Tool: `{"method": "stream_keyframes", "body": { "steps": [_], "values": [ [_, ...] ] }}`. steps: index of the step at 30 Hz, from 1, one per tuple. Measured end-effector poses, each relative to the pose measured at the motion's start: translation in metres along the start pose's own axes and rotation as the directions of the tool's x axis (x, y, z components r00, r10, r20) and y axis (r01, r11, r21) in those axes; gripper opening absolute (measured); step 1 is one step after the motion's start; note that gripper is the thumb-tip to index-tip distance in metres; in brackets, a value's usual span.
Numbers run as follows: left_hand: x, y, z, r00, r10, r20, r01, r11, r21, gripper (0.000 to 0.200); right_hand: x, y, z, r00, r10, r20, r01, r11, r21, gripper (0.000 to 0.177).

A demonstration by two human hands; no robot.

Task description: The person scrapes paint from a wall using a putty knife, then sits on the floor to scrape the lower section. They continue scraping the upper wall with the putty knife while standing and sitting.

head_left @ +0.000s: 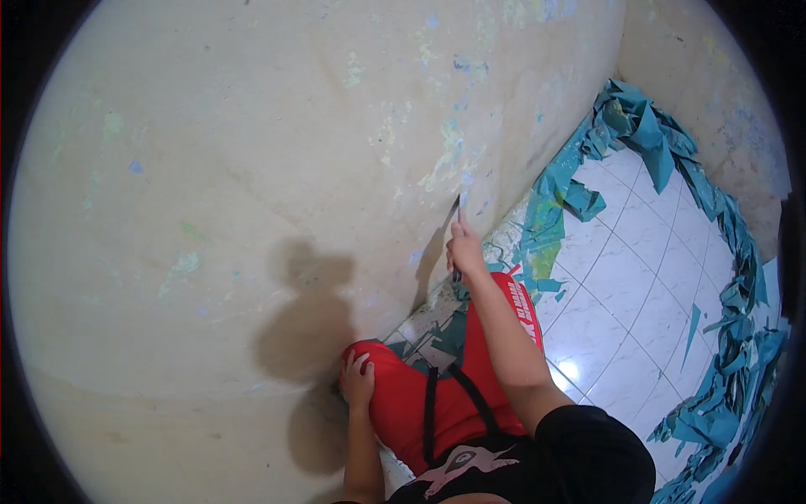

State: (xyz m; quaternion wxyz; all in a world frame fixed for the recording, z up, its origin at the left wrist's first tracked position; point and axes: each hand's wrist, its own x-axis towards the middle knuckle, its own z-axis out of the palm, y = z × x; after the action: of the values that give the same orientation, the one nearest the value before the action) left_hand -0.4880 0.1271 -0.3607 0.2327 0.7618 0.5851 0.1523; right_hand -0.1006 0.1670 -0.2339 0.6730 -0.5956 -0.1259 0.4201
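My right hand (464,250) is closed around the handle of a thin scraper (459,204), whose blade tip is at the beige wall (252,151), near patches of leftover pale green and blue paint. My left hand (358,380) rests on the knee of my red trousers (395,395), fingers spread over the cloth and holding nothing. The scraper's blade is seen nearly edge-on, with its dark lower end showing beneath my right fist.
Peeled teal paint sheets (651,139) lie heaped along the foot of the walls, with more at the lower right (709,416). White tiled floor (630,269) spreads to my right. A second wall (714,67) meets the first at the upper right.
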Motion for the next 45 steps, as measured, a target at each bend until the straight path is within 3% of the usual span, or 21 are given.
{"method": "stream_keyframes", "body": {
  "steps": [3, 5, 6, 8, 11, 13, 15, 19, 23, 27, 33, 35, 39, 42, 45],
  "values": [
    [0.001, 0.001, -0.007, 1.000, -0.010, -0.002, 0.010, 1.000, 0.004, 0.032, 0.027, -0.003, -0.013, 0.999, 0.036, 0.033, -0.040, 0.992, 0.120, 0.056],
    [-0.001, 0.003, -0.005, 0.999, -0.032, 0.003, 0.032, 0.999, -0.012, 0.032, 0.031, -0.007, -0.021, 0.986, 0.165, 0.021, -0.165, 0.957, 0.239, 0.045],
    [-0.004, 0.004, -0.003, 1.000, -0.030, 0.007, 0.030, 0.999, -0.017, 0.032, 0.021, -0.010, -0.024, 0.986, 0.164, 0.015, -0.163, 0.958, 0.235, 0.045],
    [0.002, 0.007, -0.005, 0.997, -0.071, 0.035, 0.071, 0.997, 0.000, 0.032, 0.007, -0.013, -0.019, 0.963, 0.200, 0.180, -0.226, 0.965, 0.134, 0.054],
    [0.001, 0.007, -0.004, 0.998, -0.057, 0.022, 0.057, 0.998, 0.008, 0.033, 0.025, -0.001, -0.022, 0.986, 0.143, 0.086, -0.147, 0.988, 0.037, 0.052],
    [-0.005, 0.008, -0.006, 0.997, -0.072, 0.031, 0.071, 0.997, 0.032, 0.033, 0.040, 0.011, -0.033, 0.989, 0.115, 0.088, -0.119, 0.992, 0.034, 0.051],
    [0.001, 0.011, -0.005, 0.998, -0.063, 0.026, 0.062, 0.997, 0.040, 0.033, 0.036, -0.006, -0.036, 0.973, 0.202, 0.111, -0.217, 0.966, 0.138, 0.052],
    [0.007, 0.020, -0.007, 0.996, -0.076, 0.040, 0.075, 0.997, 0.012, 0.033, 0.022, -0.017, -0.026, 0.975, 0.151, 0.163, -0.162, 0.985, 0.060, 0.053],
    [0.000, 0.013, -0.007, 0.997, -0.069, 0.029, 0.068, 0.997, 0.023, 0.034, 0.014, -0.019, -0.023, 0.995, 0.072, 0.067, -0.074, 0.997, 0.018, 0.055],
    [0.010, 0.009, -0.004, 0.999, -0.038, 0.037, 0.038, 0.999, -0.023, 0.035, 0.010, -0.037, -0.023, 0.988, 0.078, 0.133, -0.090, 0.992, 0.087, 0.054],
    [-0.002, 0.007, -0.005, 0.999, -0.016, 0.028, 0.017, 1.000, -0.005, 0.036, 0.003, -0.030, -0.018, 0.997, 0.007, 0.076, -0.006, 1.000, -0.011, 0.053],
    [0.001, 0.006, -0.005, 1.000, -0.019, 0.019, 0.018, 1.000, 0.023, 0.036, 0.003, -0.037, -0.019, 0.989, 0.055, 0.137, -0.072, 0.989, 0.125, 0.053],
    [-0.008, 0.006, -0.006, 0.999, -0.027, 0.029, 0.028, 1.000, -0.014, 0.036, 0.020, -0.031, -0.014, 0.996, 0.012, 0.093, -0.017, 0.998, 0.055, 0.052],
    [-0.002, 0.001, -0.006, 1.000, 0.005, 0.005, -0.005, 0.999, -0.041, 0.037, 0.038, -0.045, -0.028, 0.989, 0.097, 0.110, -0.119, 0.967, 0.225, 0.045],
    [0.003, 0.001, -0.003, 1.000, 0.003, 0.011, -0.002, 0.999, -0.046, 0.036, 0.015, -0.047, -0.023, 0.981, 0.111, 0.156, -0.134, 0.981, 0.143, 0.042]
  ]
}}
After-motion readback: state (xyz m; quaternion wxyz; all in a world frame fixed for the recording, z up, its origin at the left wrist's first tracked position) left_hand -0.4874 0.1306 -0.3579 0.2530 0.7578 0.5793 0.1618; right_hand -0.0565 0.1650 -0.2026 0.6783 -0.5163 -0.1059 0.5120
